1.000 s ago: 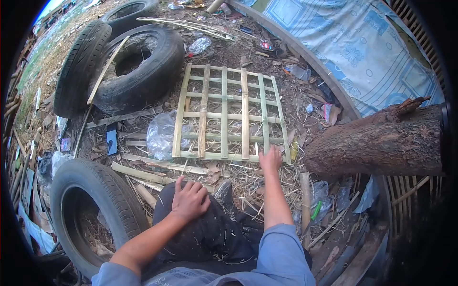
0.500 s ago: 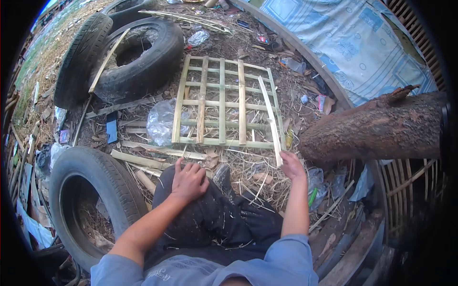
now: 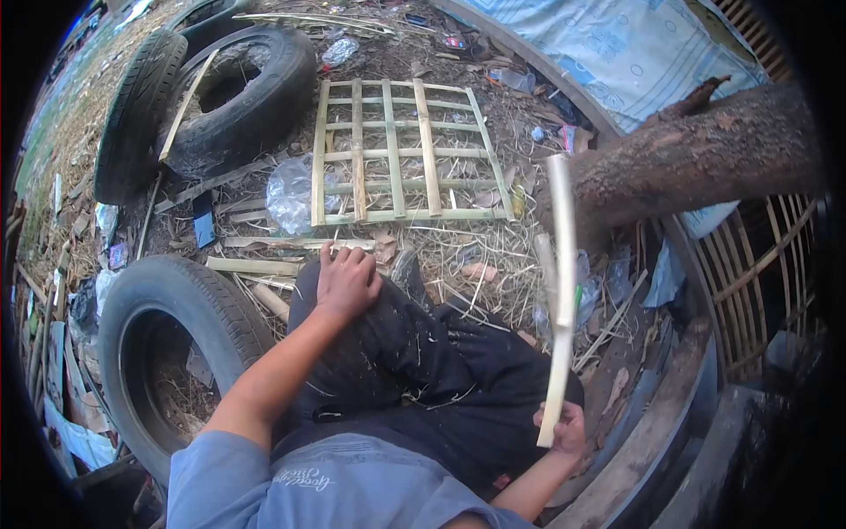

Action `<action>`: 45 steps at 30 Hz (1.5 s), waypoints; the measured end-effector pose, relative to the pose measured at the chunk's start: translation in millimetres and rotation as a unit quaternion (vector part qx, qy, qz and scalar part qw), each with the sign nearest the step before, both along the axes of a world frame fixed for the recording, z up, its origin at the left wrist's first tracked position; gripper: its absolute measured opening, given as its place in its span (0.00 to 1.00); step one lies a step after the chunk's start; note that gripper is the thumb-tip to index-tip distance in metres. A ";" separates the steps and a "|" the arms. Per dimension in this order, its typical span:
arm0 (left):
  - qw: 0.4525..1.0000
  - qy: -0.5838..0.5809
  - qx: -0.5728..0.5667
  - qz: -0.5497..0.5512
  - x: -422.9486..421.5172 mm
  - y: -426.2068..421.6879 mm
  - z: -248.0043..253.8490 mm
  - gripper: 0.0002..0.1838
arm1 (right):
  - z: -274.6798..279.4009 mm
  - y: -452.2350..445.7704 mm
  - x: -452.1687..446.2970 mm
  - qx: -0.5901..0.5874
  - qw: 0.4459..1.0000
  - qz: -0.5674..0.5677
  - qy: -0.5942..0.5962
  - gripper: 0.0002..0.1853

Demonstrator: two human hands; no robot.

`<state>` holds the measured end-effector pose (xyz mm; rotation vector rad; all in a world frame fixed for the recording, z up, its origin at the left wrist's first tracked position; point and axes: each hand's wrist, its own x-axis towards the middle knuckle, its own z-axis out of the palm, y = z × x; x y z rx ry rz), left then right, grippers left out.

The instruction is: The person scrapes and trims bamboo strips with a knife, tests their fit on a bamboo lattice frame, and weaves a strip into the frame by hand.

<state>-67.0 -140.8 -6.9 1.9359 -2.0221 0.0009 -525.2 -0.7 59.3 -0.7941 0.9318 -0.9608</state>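
My right hand [image 3: 566,428], low beside my right thigh, grips the lower end of a pale bamboo strip [image 3: 562,256]. The strip stands nearly upright in view, bent partway along and blurred near its upper end. My left hand [image 3: 349,280] rests on my raised left knee, fingers spread and loosely bent over it; its palm side is hidden. Beyond my knees, a bamboo lattice [image 3: 394,132] of crossed slats lies on the ground, apart from both hands. Several loose bamboo pieces [image 3: 256,266] lie just left of my left hand.
One tire [image 3: 220,304] stands close at my left; more tires [image 3: 264,123] lie farther off. A thick log [image 3: 687,154] juts in from the right, near the raised strip. Clear plastic [image 3: 289,196], straw and litter cover the ground. A blue patterned sheet [image 3: 608,44] hangs at upper right.
My right hand has drawn the bamboo strip off the lattice, back toward my body and to the right. The left hand stays on the knee. The view has shifted slightly.
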 end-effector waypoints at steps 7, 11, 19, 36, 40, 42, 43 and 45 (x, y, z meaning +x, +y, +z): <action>0.999 -0.031 0.007 -0.003 -1.2 2.3 6.6 0.09 | 3.8 46.7 1.4 -0.104 0.984 -0.143 -0.013 0.27; 0.998 -0.007 0.061 0.012 -12.3 -18.0 12.5 0.14 | 10.3 50.8 -19.5 -0.054 0.973 -0.207 0.087 0.30; 0.957 0.149 0.245 0.046 -49.1 -160.5 -46.7 0.28 | -26.5 102.4 -51.2 -0.057 0.963 -0.264 -0.023 0.27; 0.961 0.065 0.227 0.140 -85.4 -315.2 -115.1 0.30 | -9.9 89.9 -75.0 0.071 0.839 -0.521 0.142 0.21; 0.766 0.522 0.287 0.243 -48.6 -317.0 -99.2 0.11 | -23.4 18.9 -122.6 0.068 0.756 -0.481 0.439 0.22; 0.730 0.577 0.274 0.244 -44.8 -287.8 -57.7 0.10 | -27.5 -22.7 -121.6 0.007 0.627 -0.404 0.666 0.22; 0.782 0.511 0.306 0.182 -19.9 -282.4 -62.0 0.10 | -19.8 -50.0 -111.4 -0.011 0.591 -0.368 0.718 0.22; 0.844 0.398 0.353 0.069 19.9 -254.4 -61.0 0.11 | -16.5 -106.1 -85.4 -0.074 0.700 -0.243 0.668 0.24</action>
